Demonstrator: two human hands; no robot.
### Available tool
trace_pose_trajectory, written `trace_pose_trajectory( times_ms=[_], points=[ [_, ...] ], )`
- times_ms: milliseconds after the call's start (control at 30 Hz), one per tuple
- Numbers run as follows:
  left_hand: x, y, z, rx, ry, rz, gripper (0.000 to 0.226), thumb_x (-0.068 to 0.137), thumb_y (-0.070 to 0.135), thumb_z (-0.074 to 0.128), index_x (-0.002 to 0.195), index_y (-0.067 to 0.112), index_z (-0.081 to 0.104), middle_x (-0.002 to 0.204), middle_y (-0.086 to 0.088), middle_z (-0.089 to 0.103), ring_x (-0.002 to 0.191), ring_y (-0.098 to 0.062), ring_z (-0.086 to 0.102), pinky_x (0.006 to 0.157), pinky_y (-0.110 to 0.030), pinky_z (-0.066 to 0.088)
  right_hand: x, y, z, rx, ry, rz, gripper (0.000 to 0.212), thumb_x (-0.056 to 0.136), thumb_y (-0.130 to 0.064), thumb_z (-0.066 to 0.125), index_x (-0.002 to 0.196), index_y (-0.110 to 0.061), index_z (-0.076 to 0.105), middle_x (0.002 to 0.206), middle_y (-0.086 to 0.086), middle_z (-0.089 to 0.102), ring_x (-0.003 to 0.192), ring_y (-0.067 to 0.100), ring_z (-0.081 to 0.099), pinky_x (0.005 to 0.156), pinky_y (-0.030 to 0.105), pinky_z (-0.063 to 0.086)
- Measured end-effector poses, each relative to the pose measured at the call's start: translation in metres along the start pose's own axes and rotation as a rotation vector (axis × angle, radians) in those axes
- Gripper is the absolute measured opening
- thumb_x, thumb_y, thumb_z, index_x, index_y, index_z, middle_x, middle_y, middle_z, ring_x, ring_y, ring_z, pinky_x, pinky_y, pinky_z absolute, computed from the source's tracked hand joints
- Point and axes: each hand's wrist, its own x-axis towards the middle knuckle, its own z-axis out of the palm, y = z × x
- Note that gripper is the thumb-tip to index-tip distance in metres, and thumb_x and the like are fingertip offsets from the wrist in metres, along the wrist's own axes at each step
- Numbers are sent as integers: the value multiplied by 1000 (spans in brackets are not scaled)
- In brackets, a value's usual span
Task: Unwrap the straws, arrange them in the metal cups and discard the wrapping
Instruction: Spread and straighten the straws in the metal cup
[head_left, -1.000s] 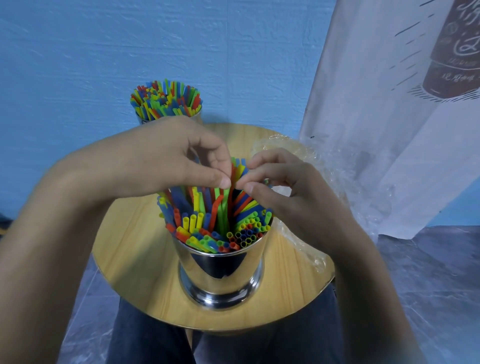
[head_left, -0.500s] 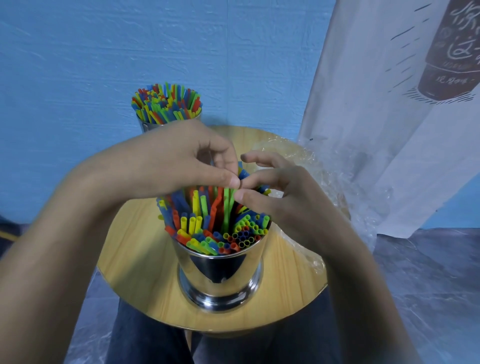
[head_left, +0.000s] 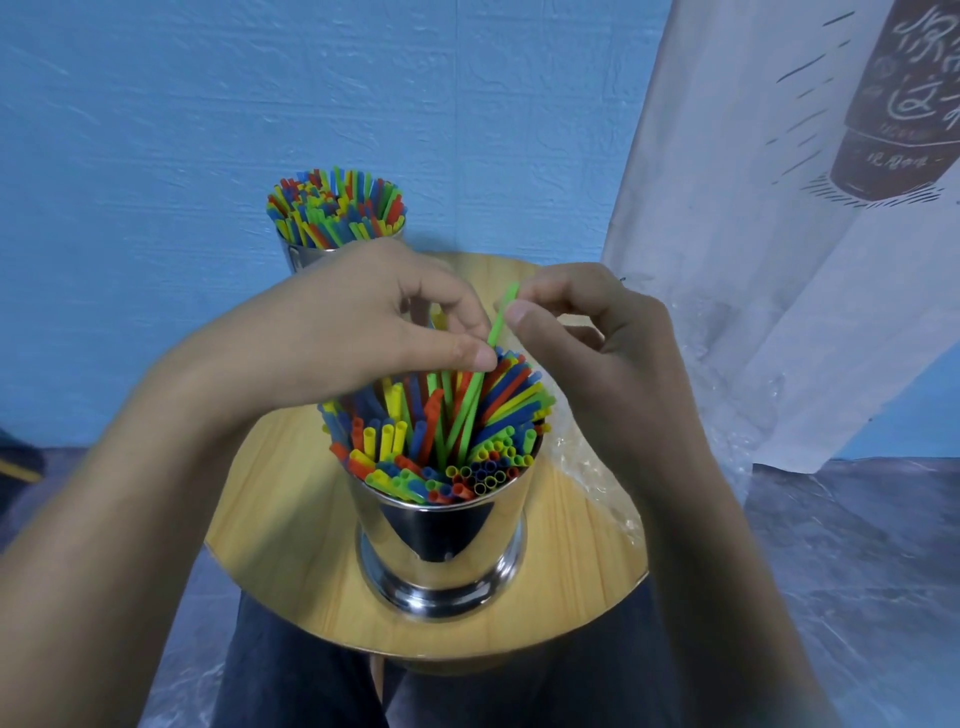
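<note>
A shiny metal cup (head_left: 441, 551) full of red, yellow, green and blue straws (head_left: 395, 441) stands on the near part of a small round wooden table (head_left: 291, 540). My right hand (head_left: 592, 353) pinches the top of a green straw (head_left: 500, 317) that sticks up well above the others. My left hand (head_left: 353, 332) hovers over the cup, thumb and fingers curled at that same straw lower down. A second metal cup (head_left: 306, 254), also packed with coloured straws (head_left: 337, 208), stands at the table's far left. Crumpled clear plastic wrapping (head_left: 597, 467) lies on the table's right side.
A blue textured wall stands close behind the table. A white printed cloth (head_left: 779, 260) hangs at the right, down to the grey floor (head_left: 857, 545). My dark-trousered legs (head_left: 311, 675) are under the table's near edge.
My right hand has risen and drawn one green straw upward out of the bunch; before, both hands' fingertips met low on the straw tops. The left hand stays over the cup.
</note>
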Motion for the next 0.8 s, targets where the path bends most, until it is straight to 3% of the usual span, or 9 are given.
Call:
trace_pose_trajectory(
  times_ms=[67,133,233,400,533,633,800],
  points=[
    [0,1,0,-82,69,36,24,77,51,77,81,27,75,70,1,66,66,-26,62,63,-34,52,0,0,-1,14,37,-7,11,95,-18,71,88,-26,73,85,-13,67,80,3,60,72,18,48],
    [-1,0,-4,-220,200,41,16,83,36,77,81,20,73,69,-4,68,65,-20,59,61,-32,47,0,1,-3,34,31,5,4,95,-22,72,97,-24,75,82,-9,67,77,4,59,70,21,50],
    [-2,0,-9,-433,464,26,9,85,34,73,81,27,69,67,5,71,65,-16,55,61,-30,44,-2,7,-7,-39,-74,26,9,94,-29,73,102,-27,77,90,-6,70,85,9,63,73,35,52],
    [-4,1,-14,-593,644,-27,14,99,16,58,86,21,60,70,8,70,61,-9,52,58,-24,40,-2,9,-10,8,-80,-18,15,100,-18,66,90,-21,77,93,-4,77,83,9,67,69,32,52],
    [-6,-6,-10,-615,580,-131,15,99,14,61,84,19,64,71,5,72,59,-9,52,56,-22,41,-1,9,-16,289,68,-24,16,99,-11,62,108,-17,74,90,5,78,74,14,63,68,26,49],
    [-8,-13,-6,-615,457,-217,13,92,22,68,80,20,66,69,5,69,59,-9,52,56,-22,40,-2,10,-19,449,130,10,13,94,-20,63,104,-15,71,90,6,78,76,16,67,69,25,51],
    [-9,-13,1,-359,242,-173,28,81,41,70,82,13,72,78,6,73,73,-3,63,67,-15,48,0,8,-27,576,248,29,18,103,-12,53,100,-15,71,83,3,73,76,14,65,69,24,52]
  ],
)
